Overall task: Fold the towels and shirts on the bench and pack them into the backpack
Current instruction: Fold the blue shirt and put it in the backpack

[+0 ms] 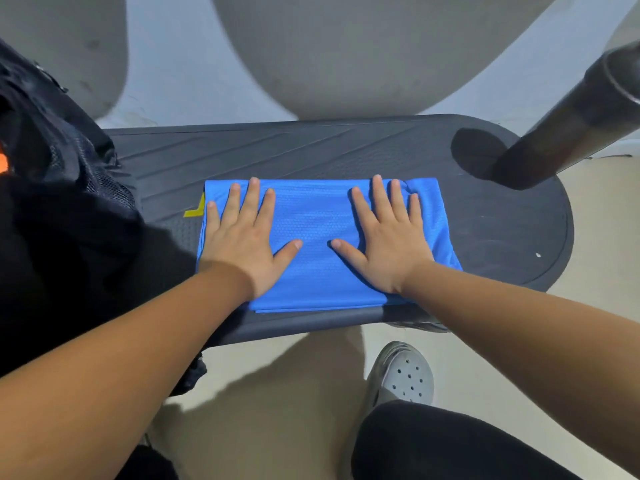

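A folded blue cloth (311, 216) lies flat on the dark tabletop (311, 147). The left hand (244, 239) rests on the cloth's left part and the right hand (389, 239) on its right part, both palm-down with fingers straight and spread, gripping nothing. A black backpack (62, 202) sits to the left of the cloth. A grey shoe (405, 375) stands on the floor below the cloth.

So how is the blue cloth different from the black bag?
The blue cloth is bright and folded flat; the black bag is dark and lumpy. The left hand and right hand press the cloth; neither touches the bag. Both are soft things at the bench.
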### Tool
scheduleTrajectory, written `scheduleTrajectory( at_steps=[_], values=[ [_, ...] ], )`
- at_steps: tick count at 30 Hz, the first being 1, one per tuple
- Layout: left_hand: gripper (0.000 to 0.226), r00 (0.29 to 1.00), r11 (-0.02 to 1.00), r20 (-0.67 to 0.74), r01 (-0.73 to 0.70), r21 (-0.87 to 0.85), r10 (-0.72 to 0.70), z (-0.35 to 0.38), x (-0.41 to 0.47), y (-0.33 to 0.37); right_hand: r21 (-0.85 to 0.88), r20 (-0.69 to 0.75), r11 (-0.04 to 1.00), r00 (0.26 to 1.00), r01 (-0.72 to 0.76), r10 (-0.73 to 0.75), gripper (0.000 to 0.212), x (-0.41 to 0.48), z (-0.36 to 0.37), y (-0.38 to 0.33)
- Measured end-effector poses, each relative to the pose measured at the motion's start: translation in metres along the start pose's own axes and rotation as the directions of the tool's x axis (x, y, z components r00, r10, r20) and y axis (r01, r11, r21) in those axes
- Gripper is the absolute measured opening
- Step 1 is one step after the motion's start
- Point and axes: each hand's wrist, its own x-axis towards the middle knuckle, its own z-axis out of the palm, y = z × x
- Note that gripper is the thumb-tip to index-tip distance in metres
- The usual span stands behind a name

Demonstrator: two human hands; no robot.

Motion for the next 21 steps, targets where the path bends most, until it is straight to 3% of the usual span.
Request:
scheduleTrajectory(
  at_steps=[7, 10, 12, 15, 18, 21],
  values=[
    [0.092, 1.0, 1.0, -0.004, 0.005, 0.022, -0.005, 0.001, 0.002, 0.0, 0.001, -0.018, 0.99, 0.99, -0.141, 0.141, 0.097, 0.002, -0.002, 0.027],
    [0.093, 0.999, 0.997, -0.049, -0.006, -0.075, 0.002, 0.001, 0.001, -0.003, -0.017, -0.007, 0.99, 0.99, -0.14, 0.14, 0.099, 0.003, -0.005, 0.031],
    [0.091, 0.993, 0.981, -0.122, -0.021, -0.194, -0.003, -0.002, -0.001, -0.008, -0.041, -0.03, 0.993, 0.993, -0.114, 0.112, 0.099, 0.005, -0.012, 0.025],
    [0.079, 0.981, 0.98, -0.191, 0.001, -0.197, -0.039, -0.009, -0.007, -0.019, -0.04, -0.057, 0.999, 0.998, 0.002, -0.004, 0.1, 0.009, -0.023, -0.003],
    [0.068, 0.983, 0.978, -0.117, 0.121, -0.17, -0.142, -0.011, -0.014, -0.026, 0.041, -0.025, 0.993, 0.994, 0.107, -0.106, 0.101, 0.011, -0.021, -0.045],
    [0.068, 0.981, 0.976, -0.044, 0.183, -0.12, -0.19, -0.005, -0.02, -0.031, 0.04, 0.023, 0.992, 0.993, 0.117, -0.118, 0.102, 0.013, -0.012, -0.064]
  ],
)
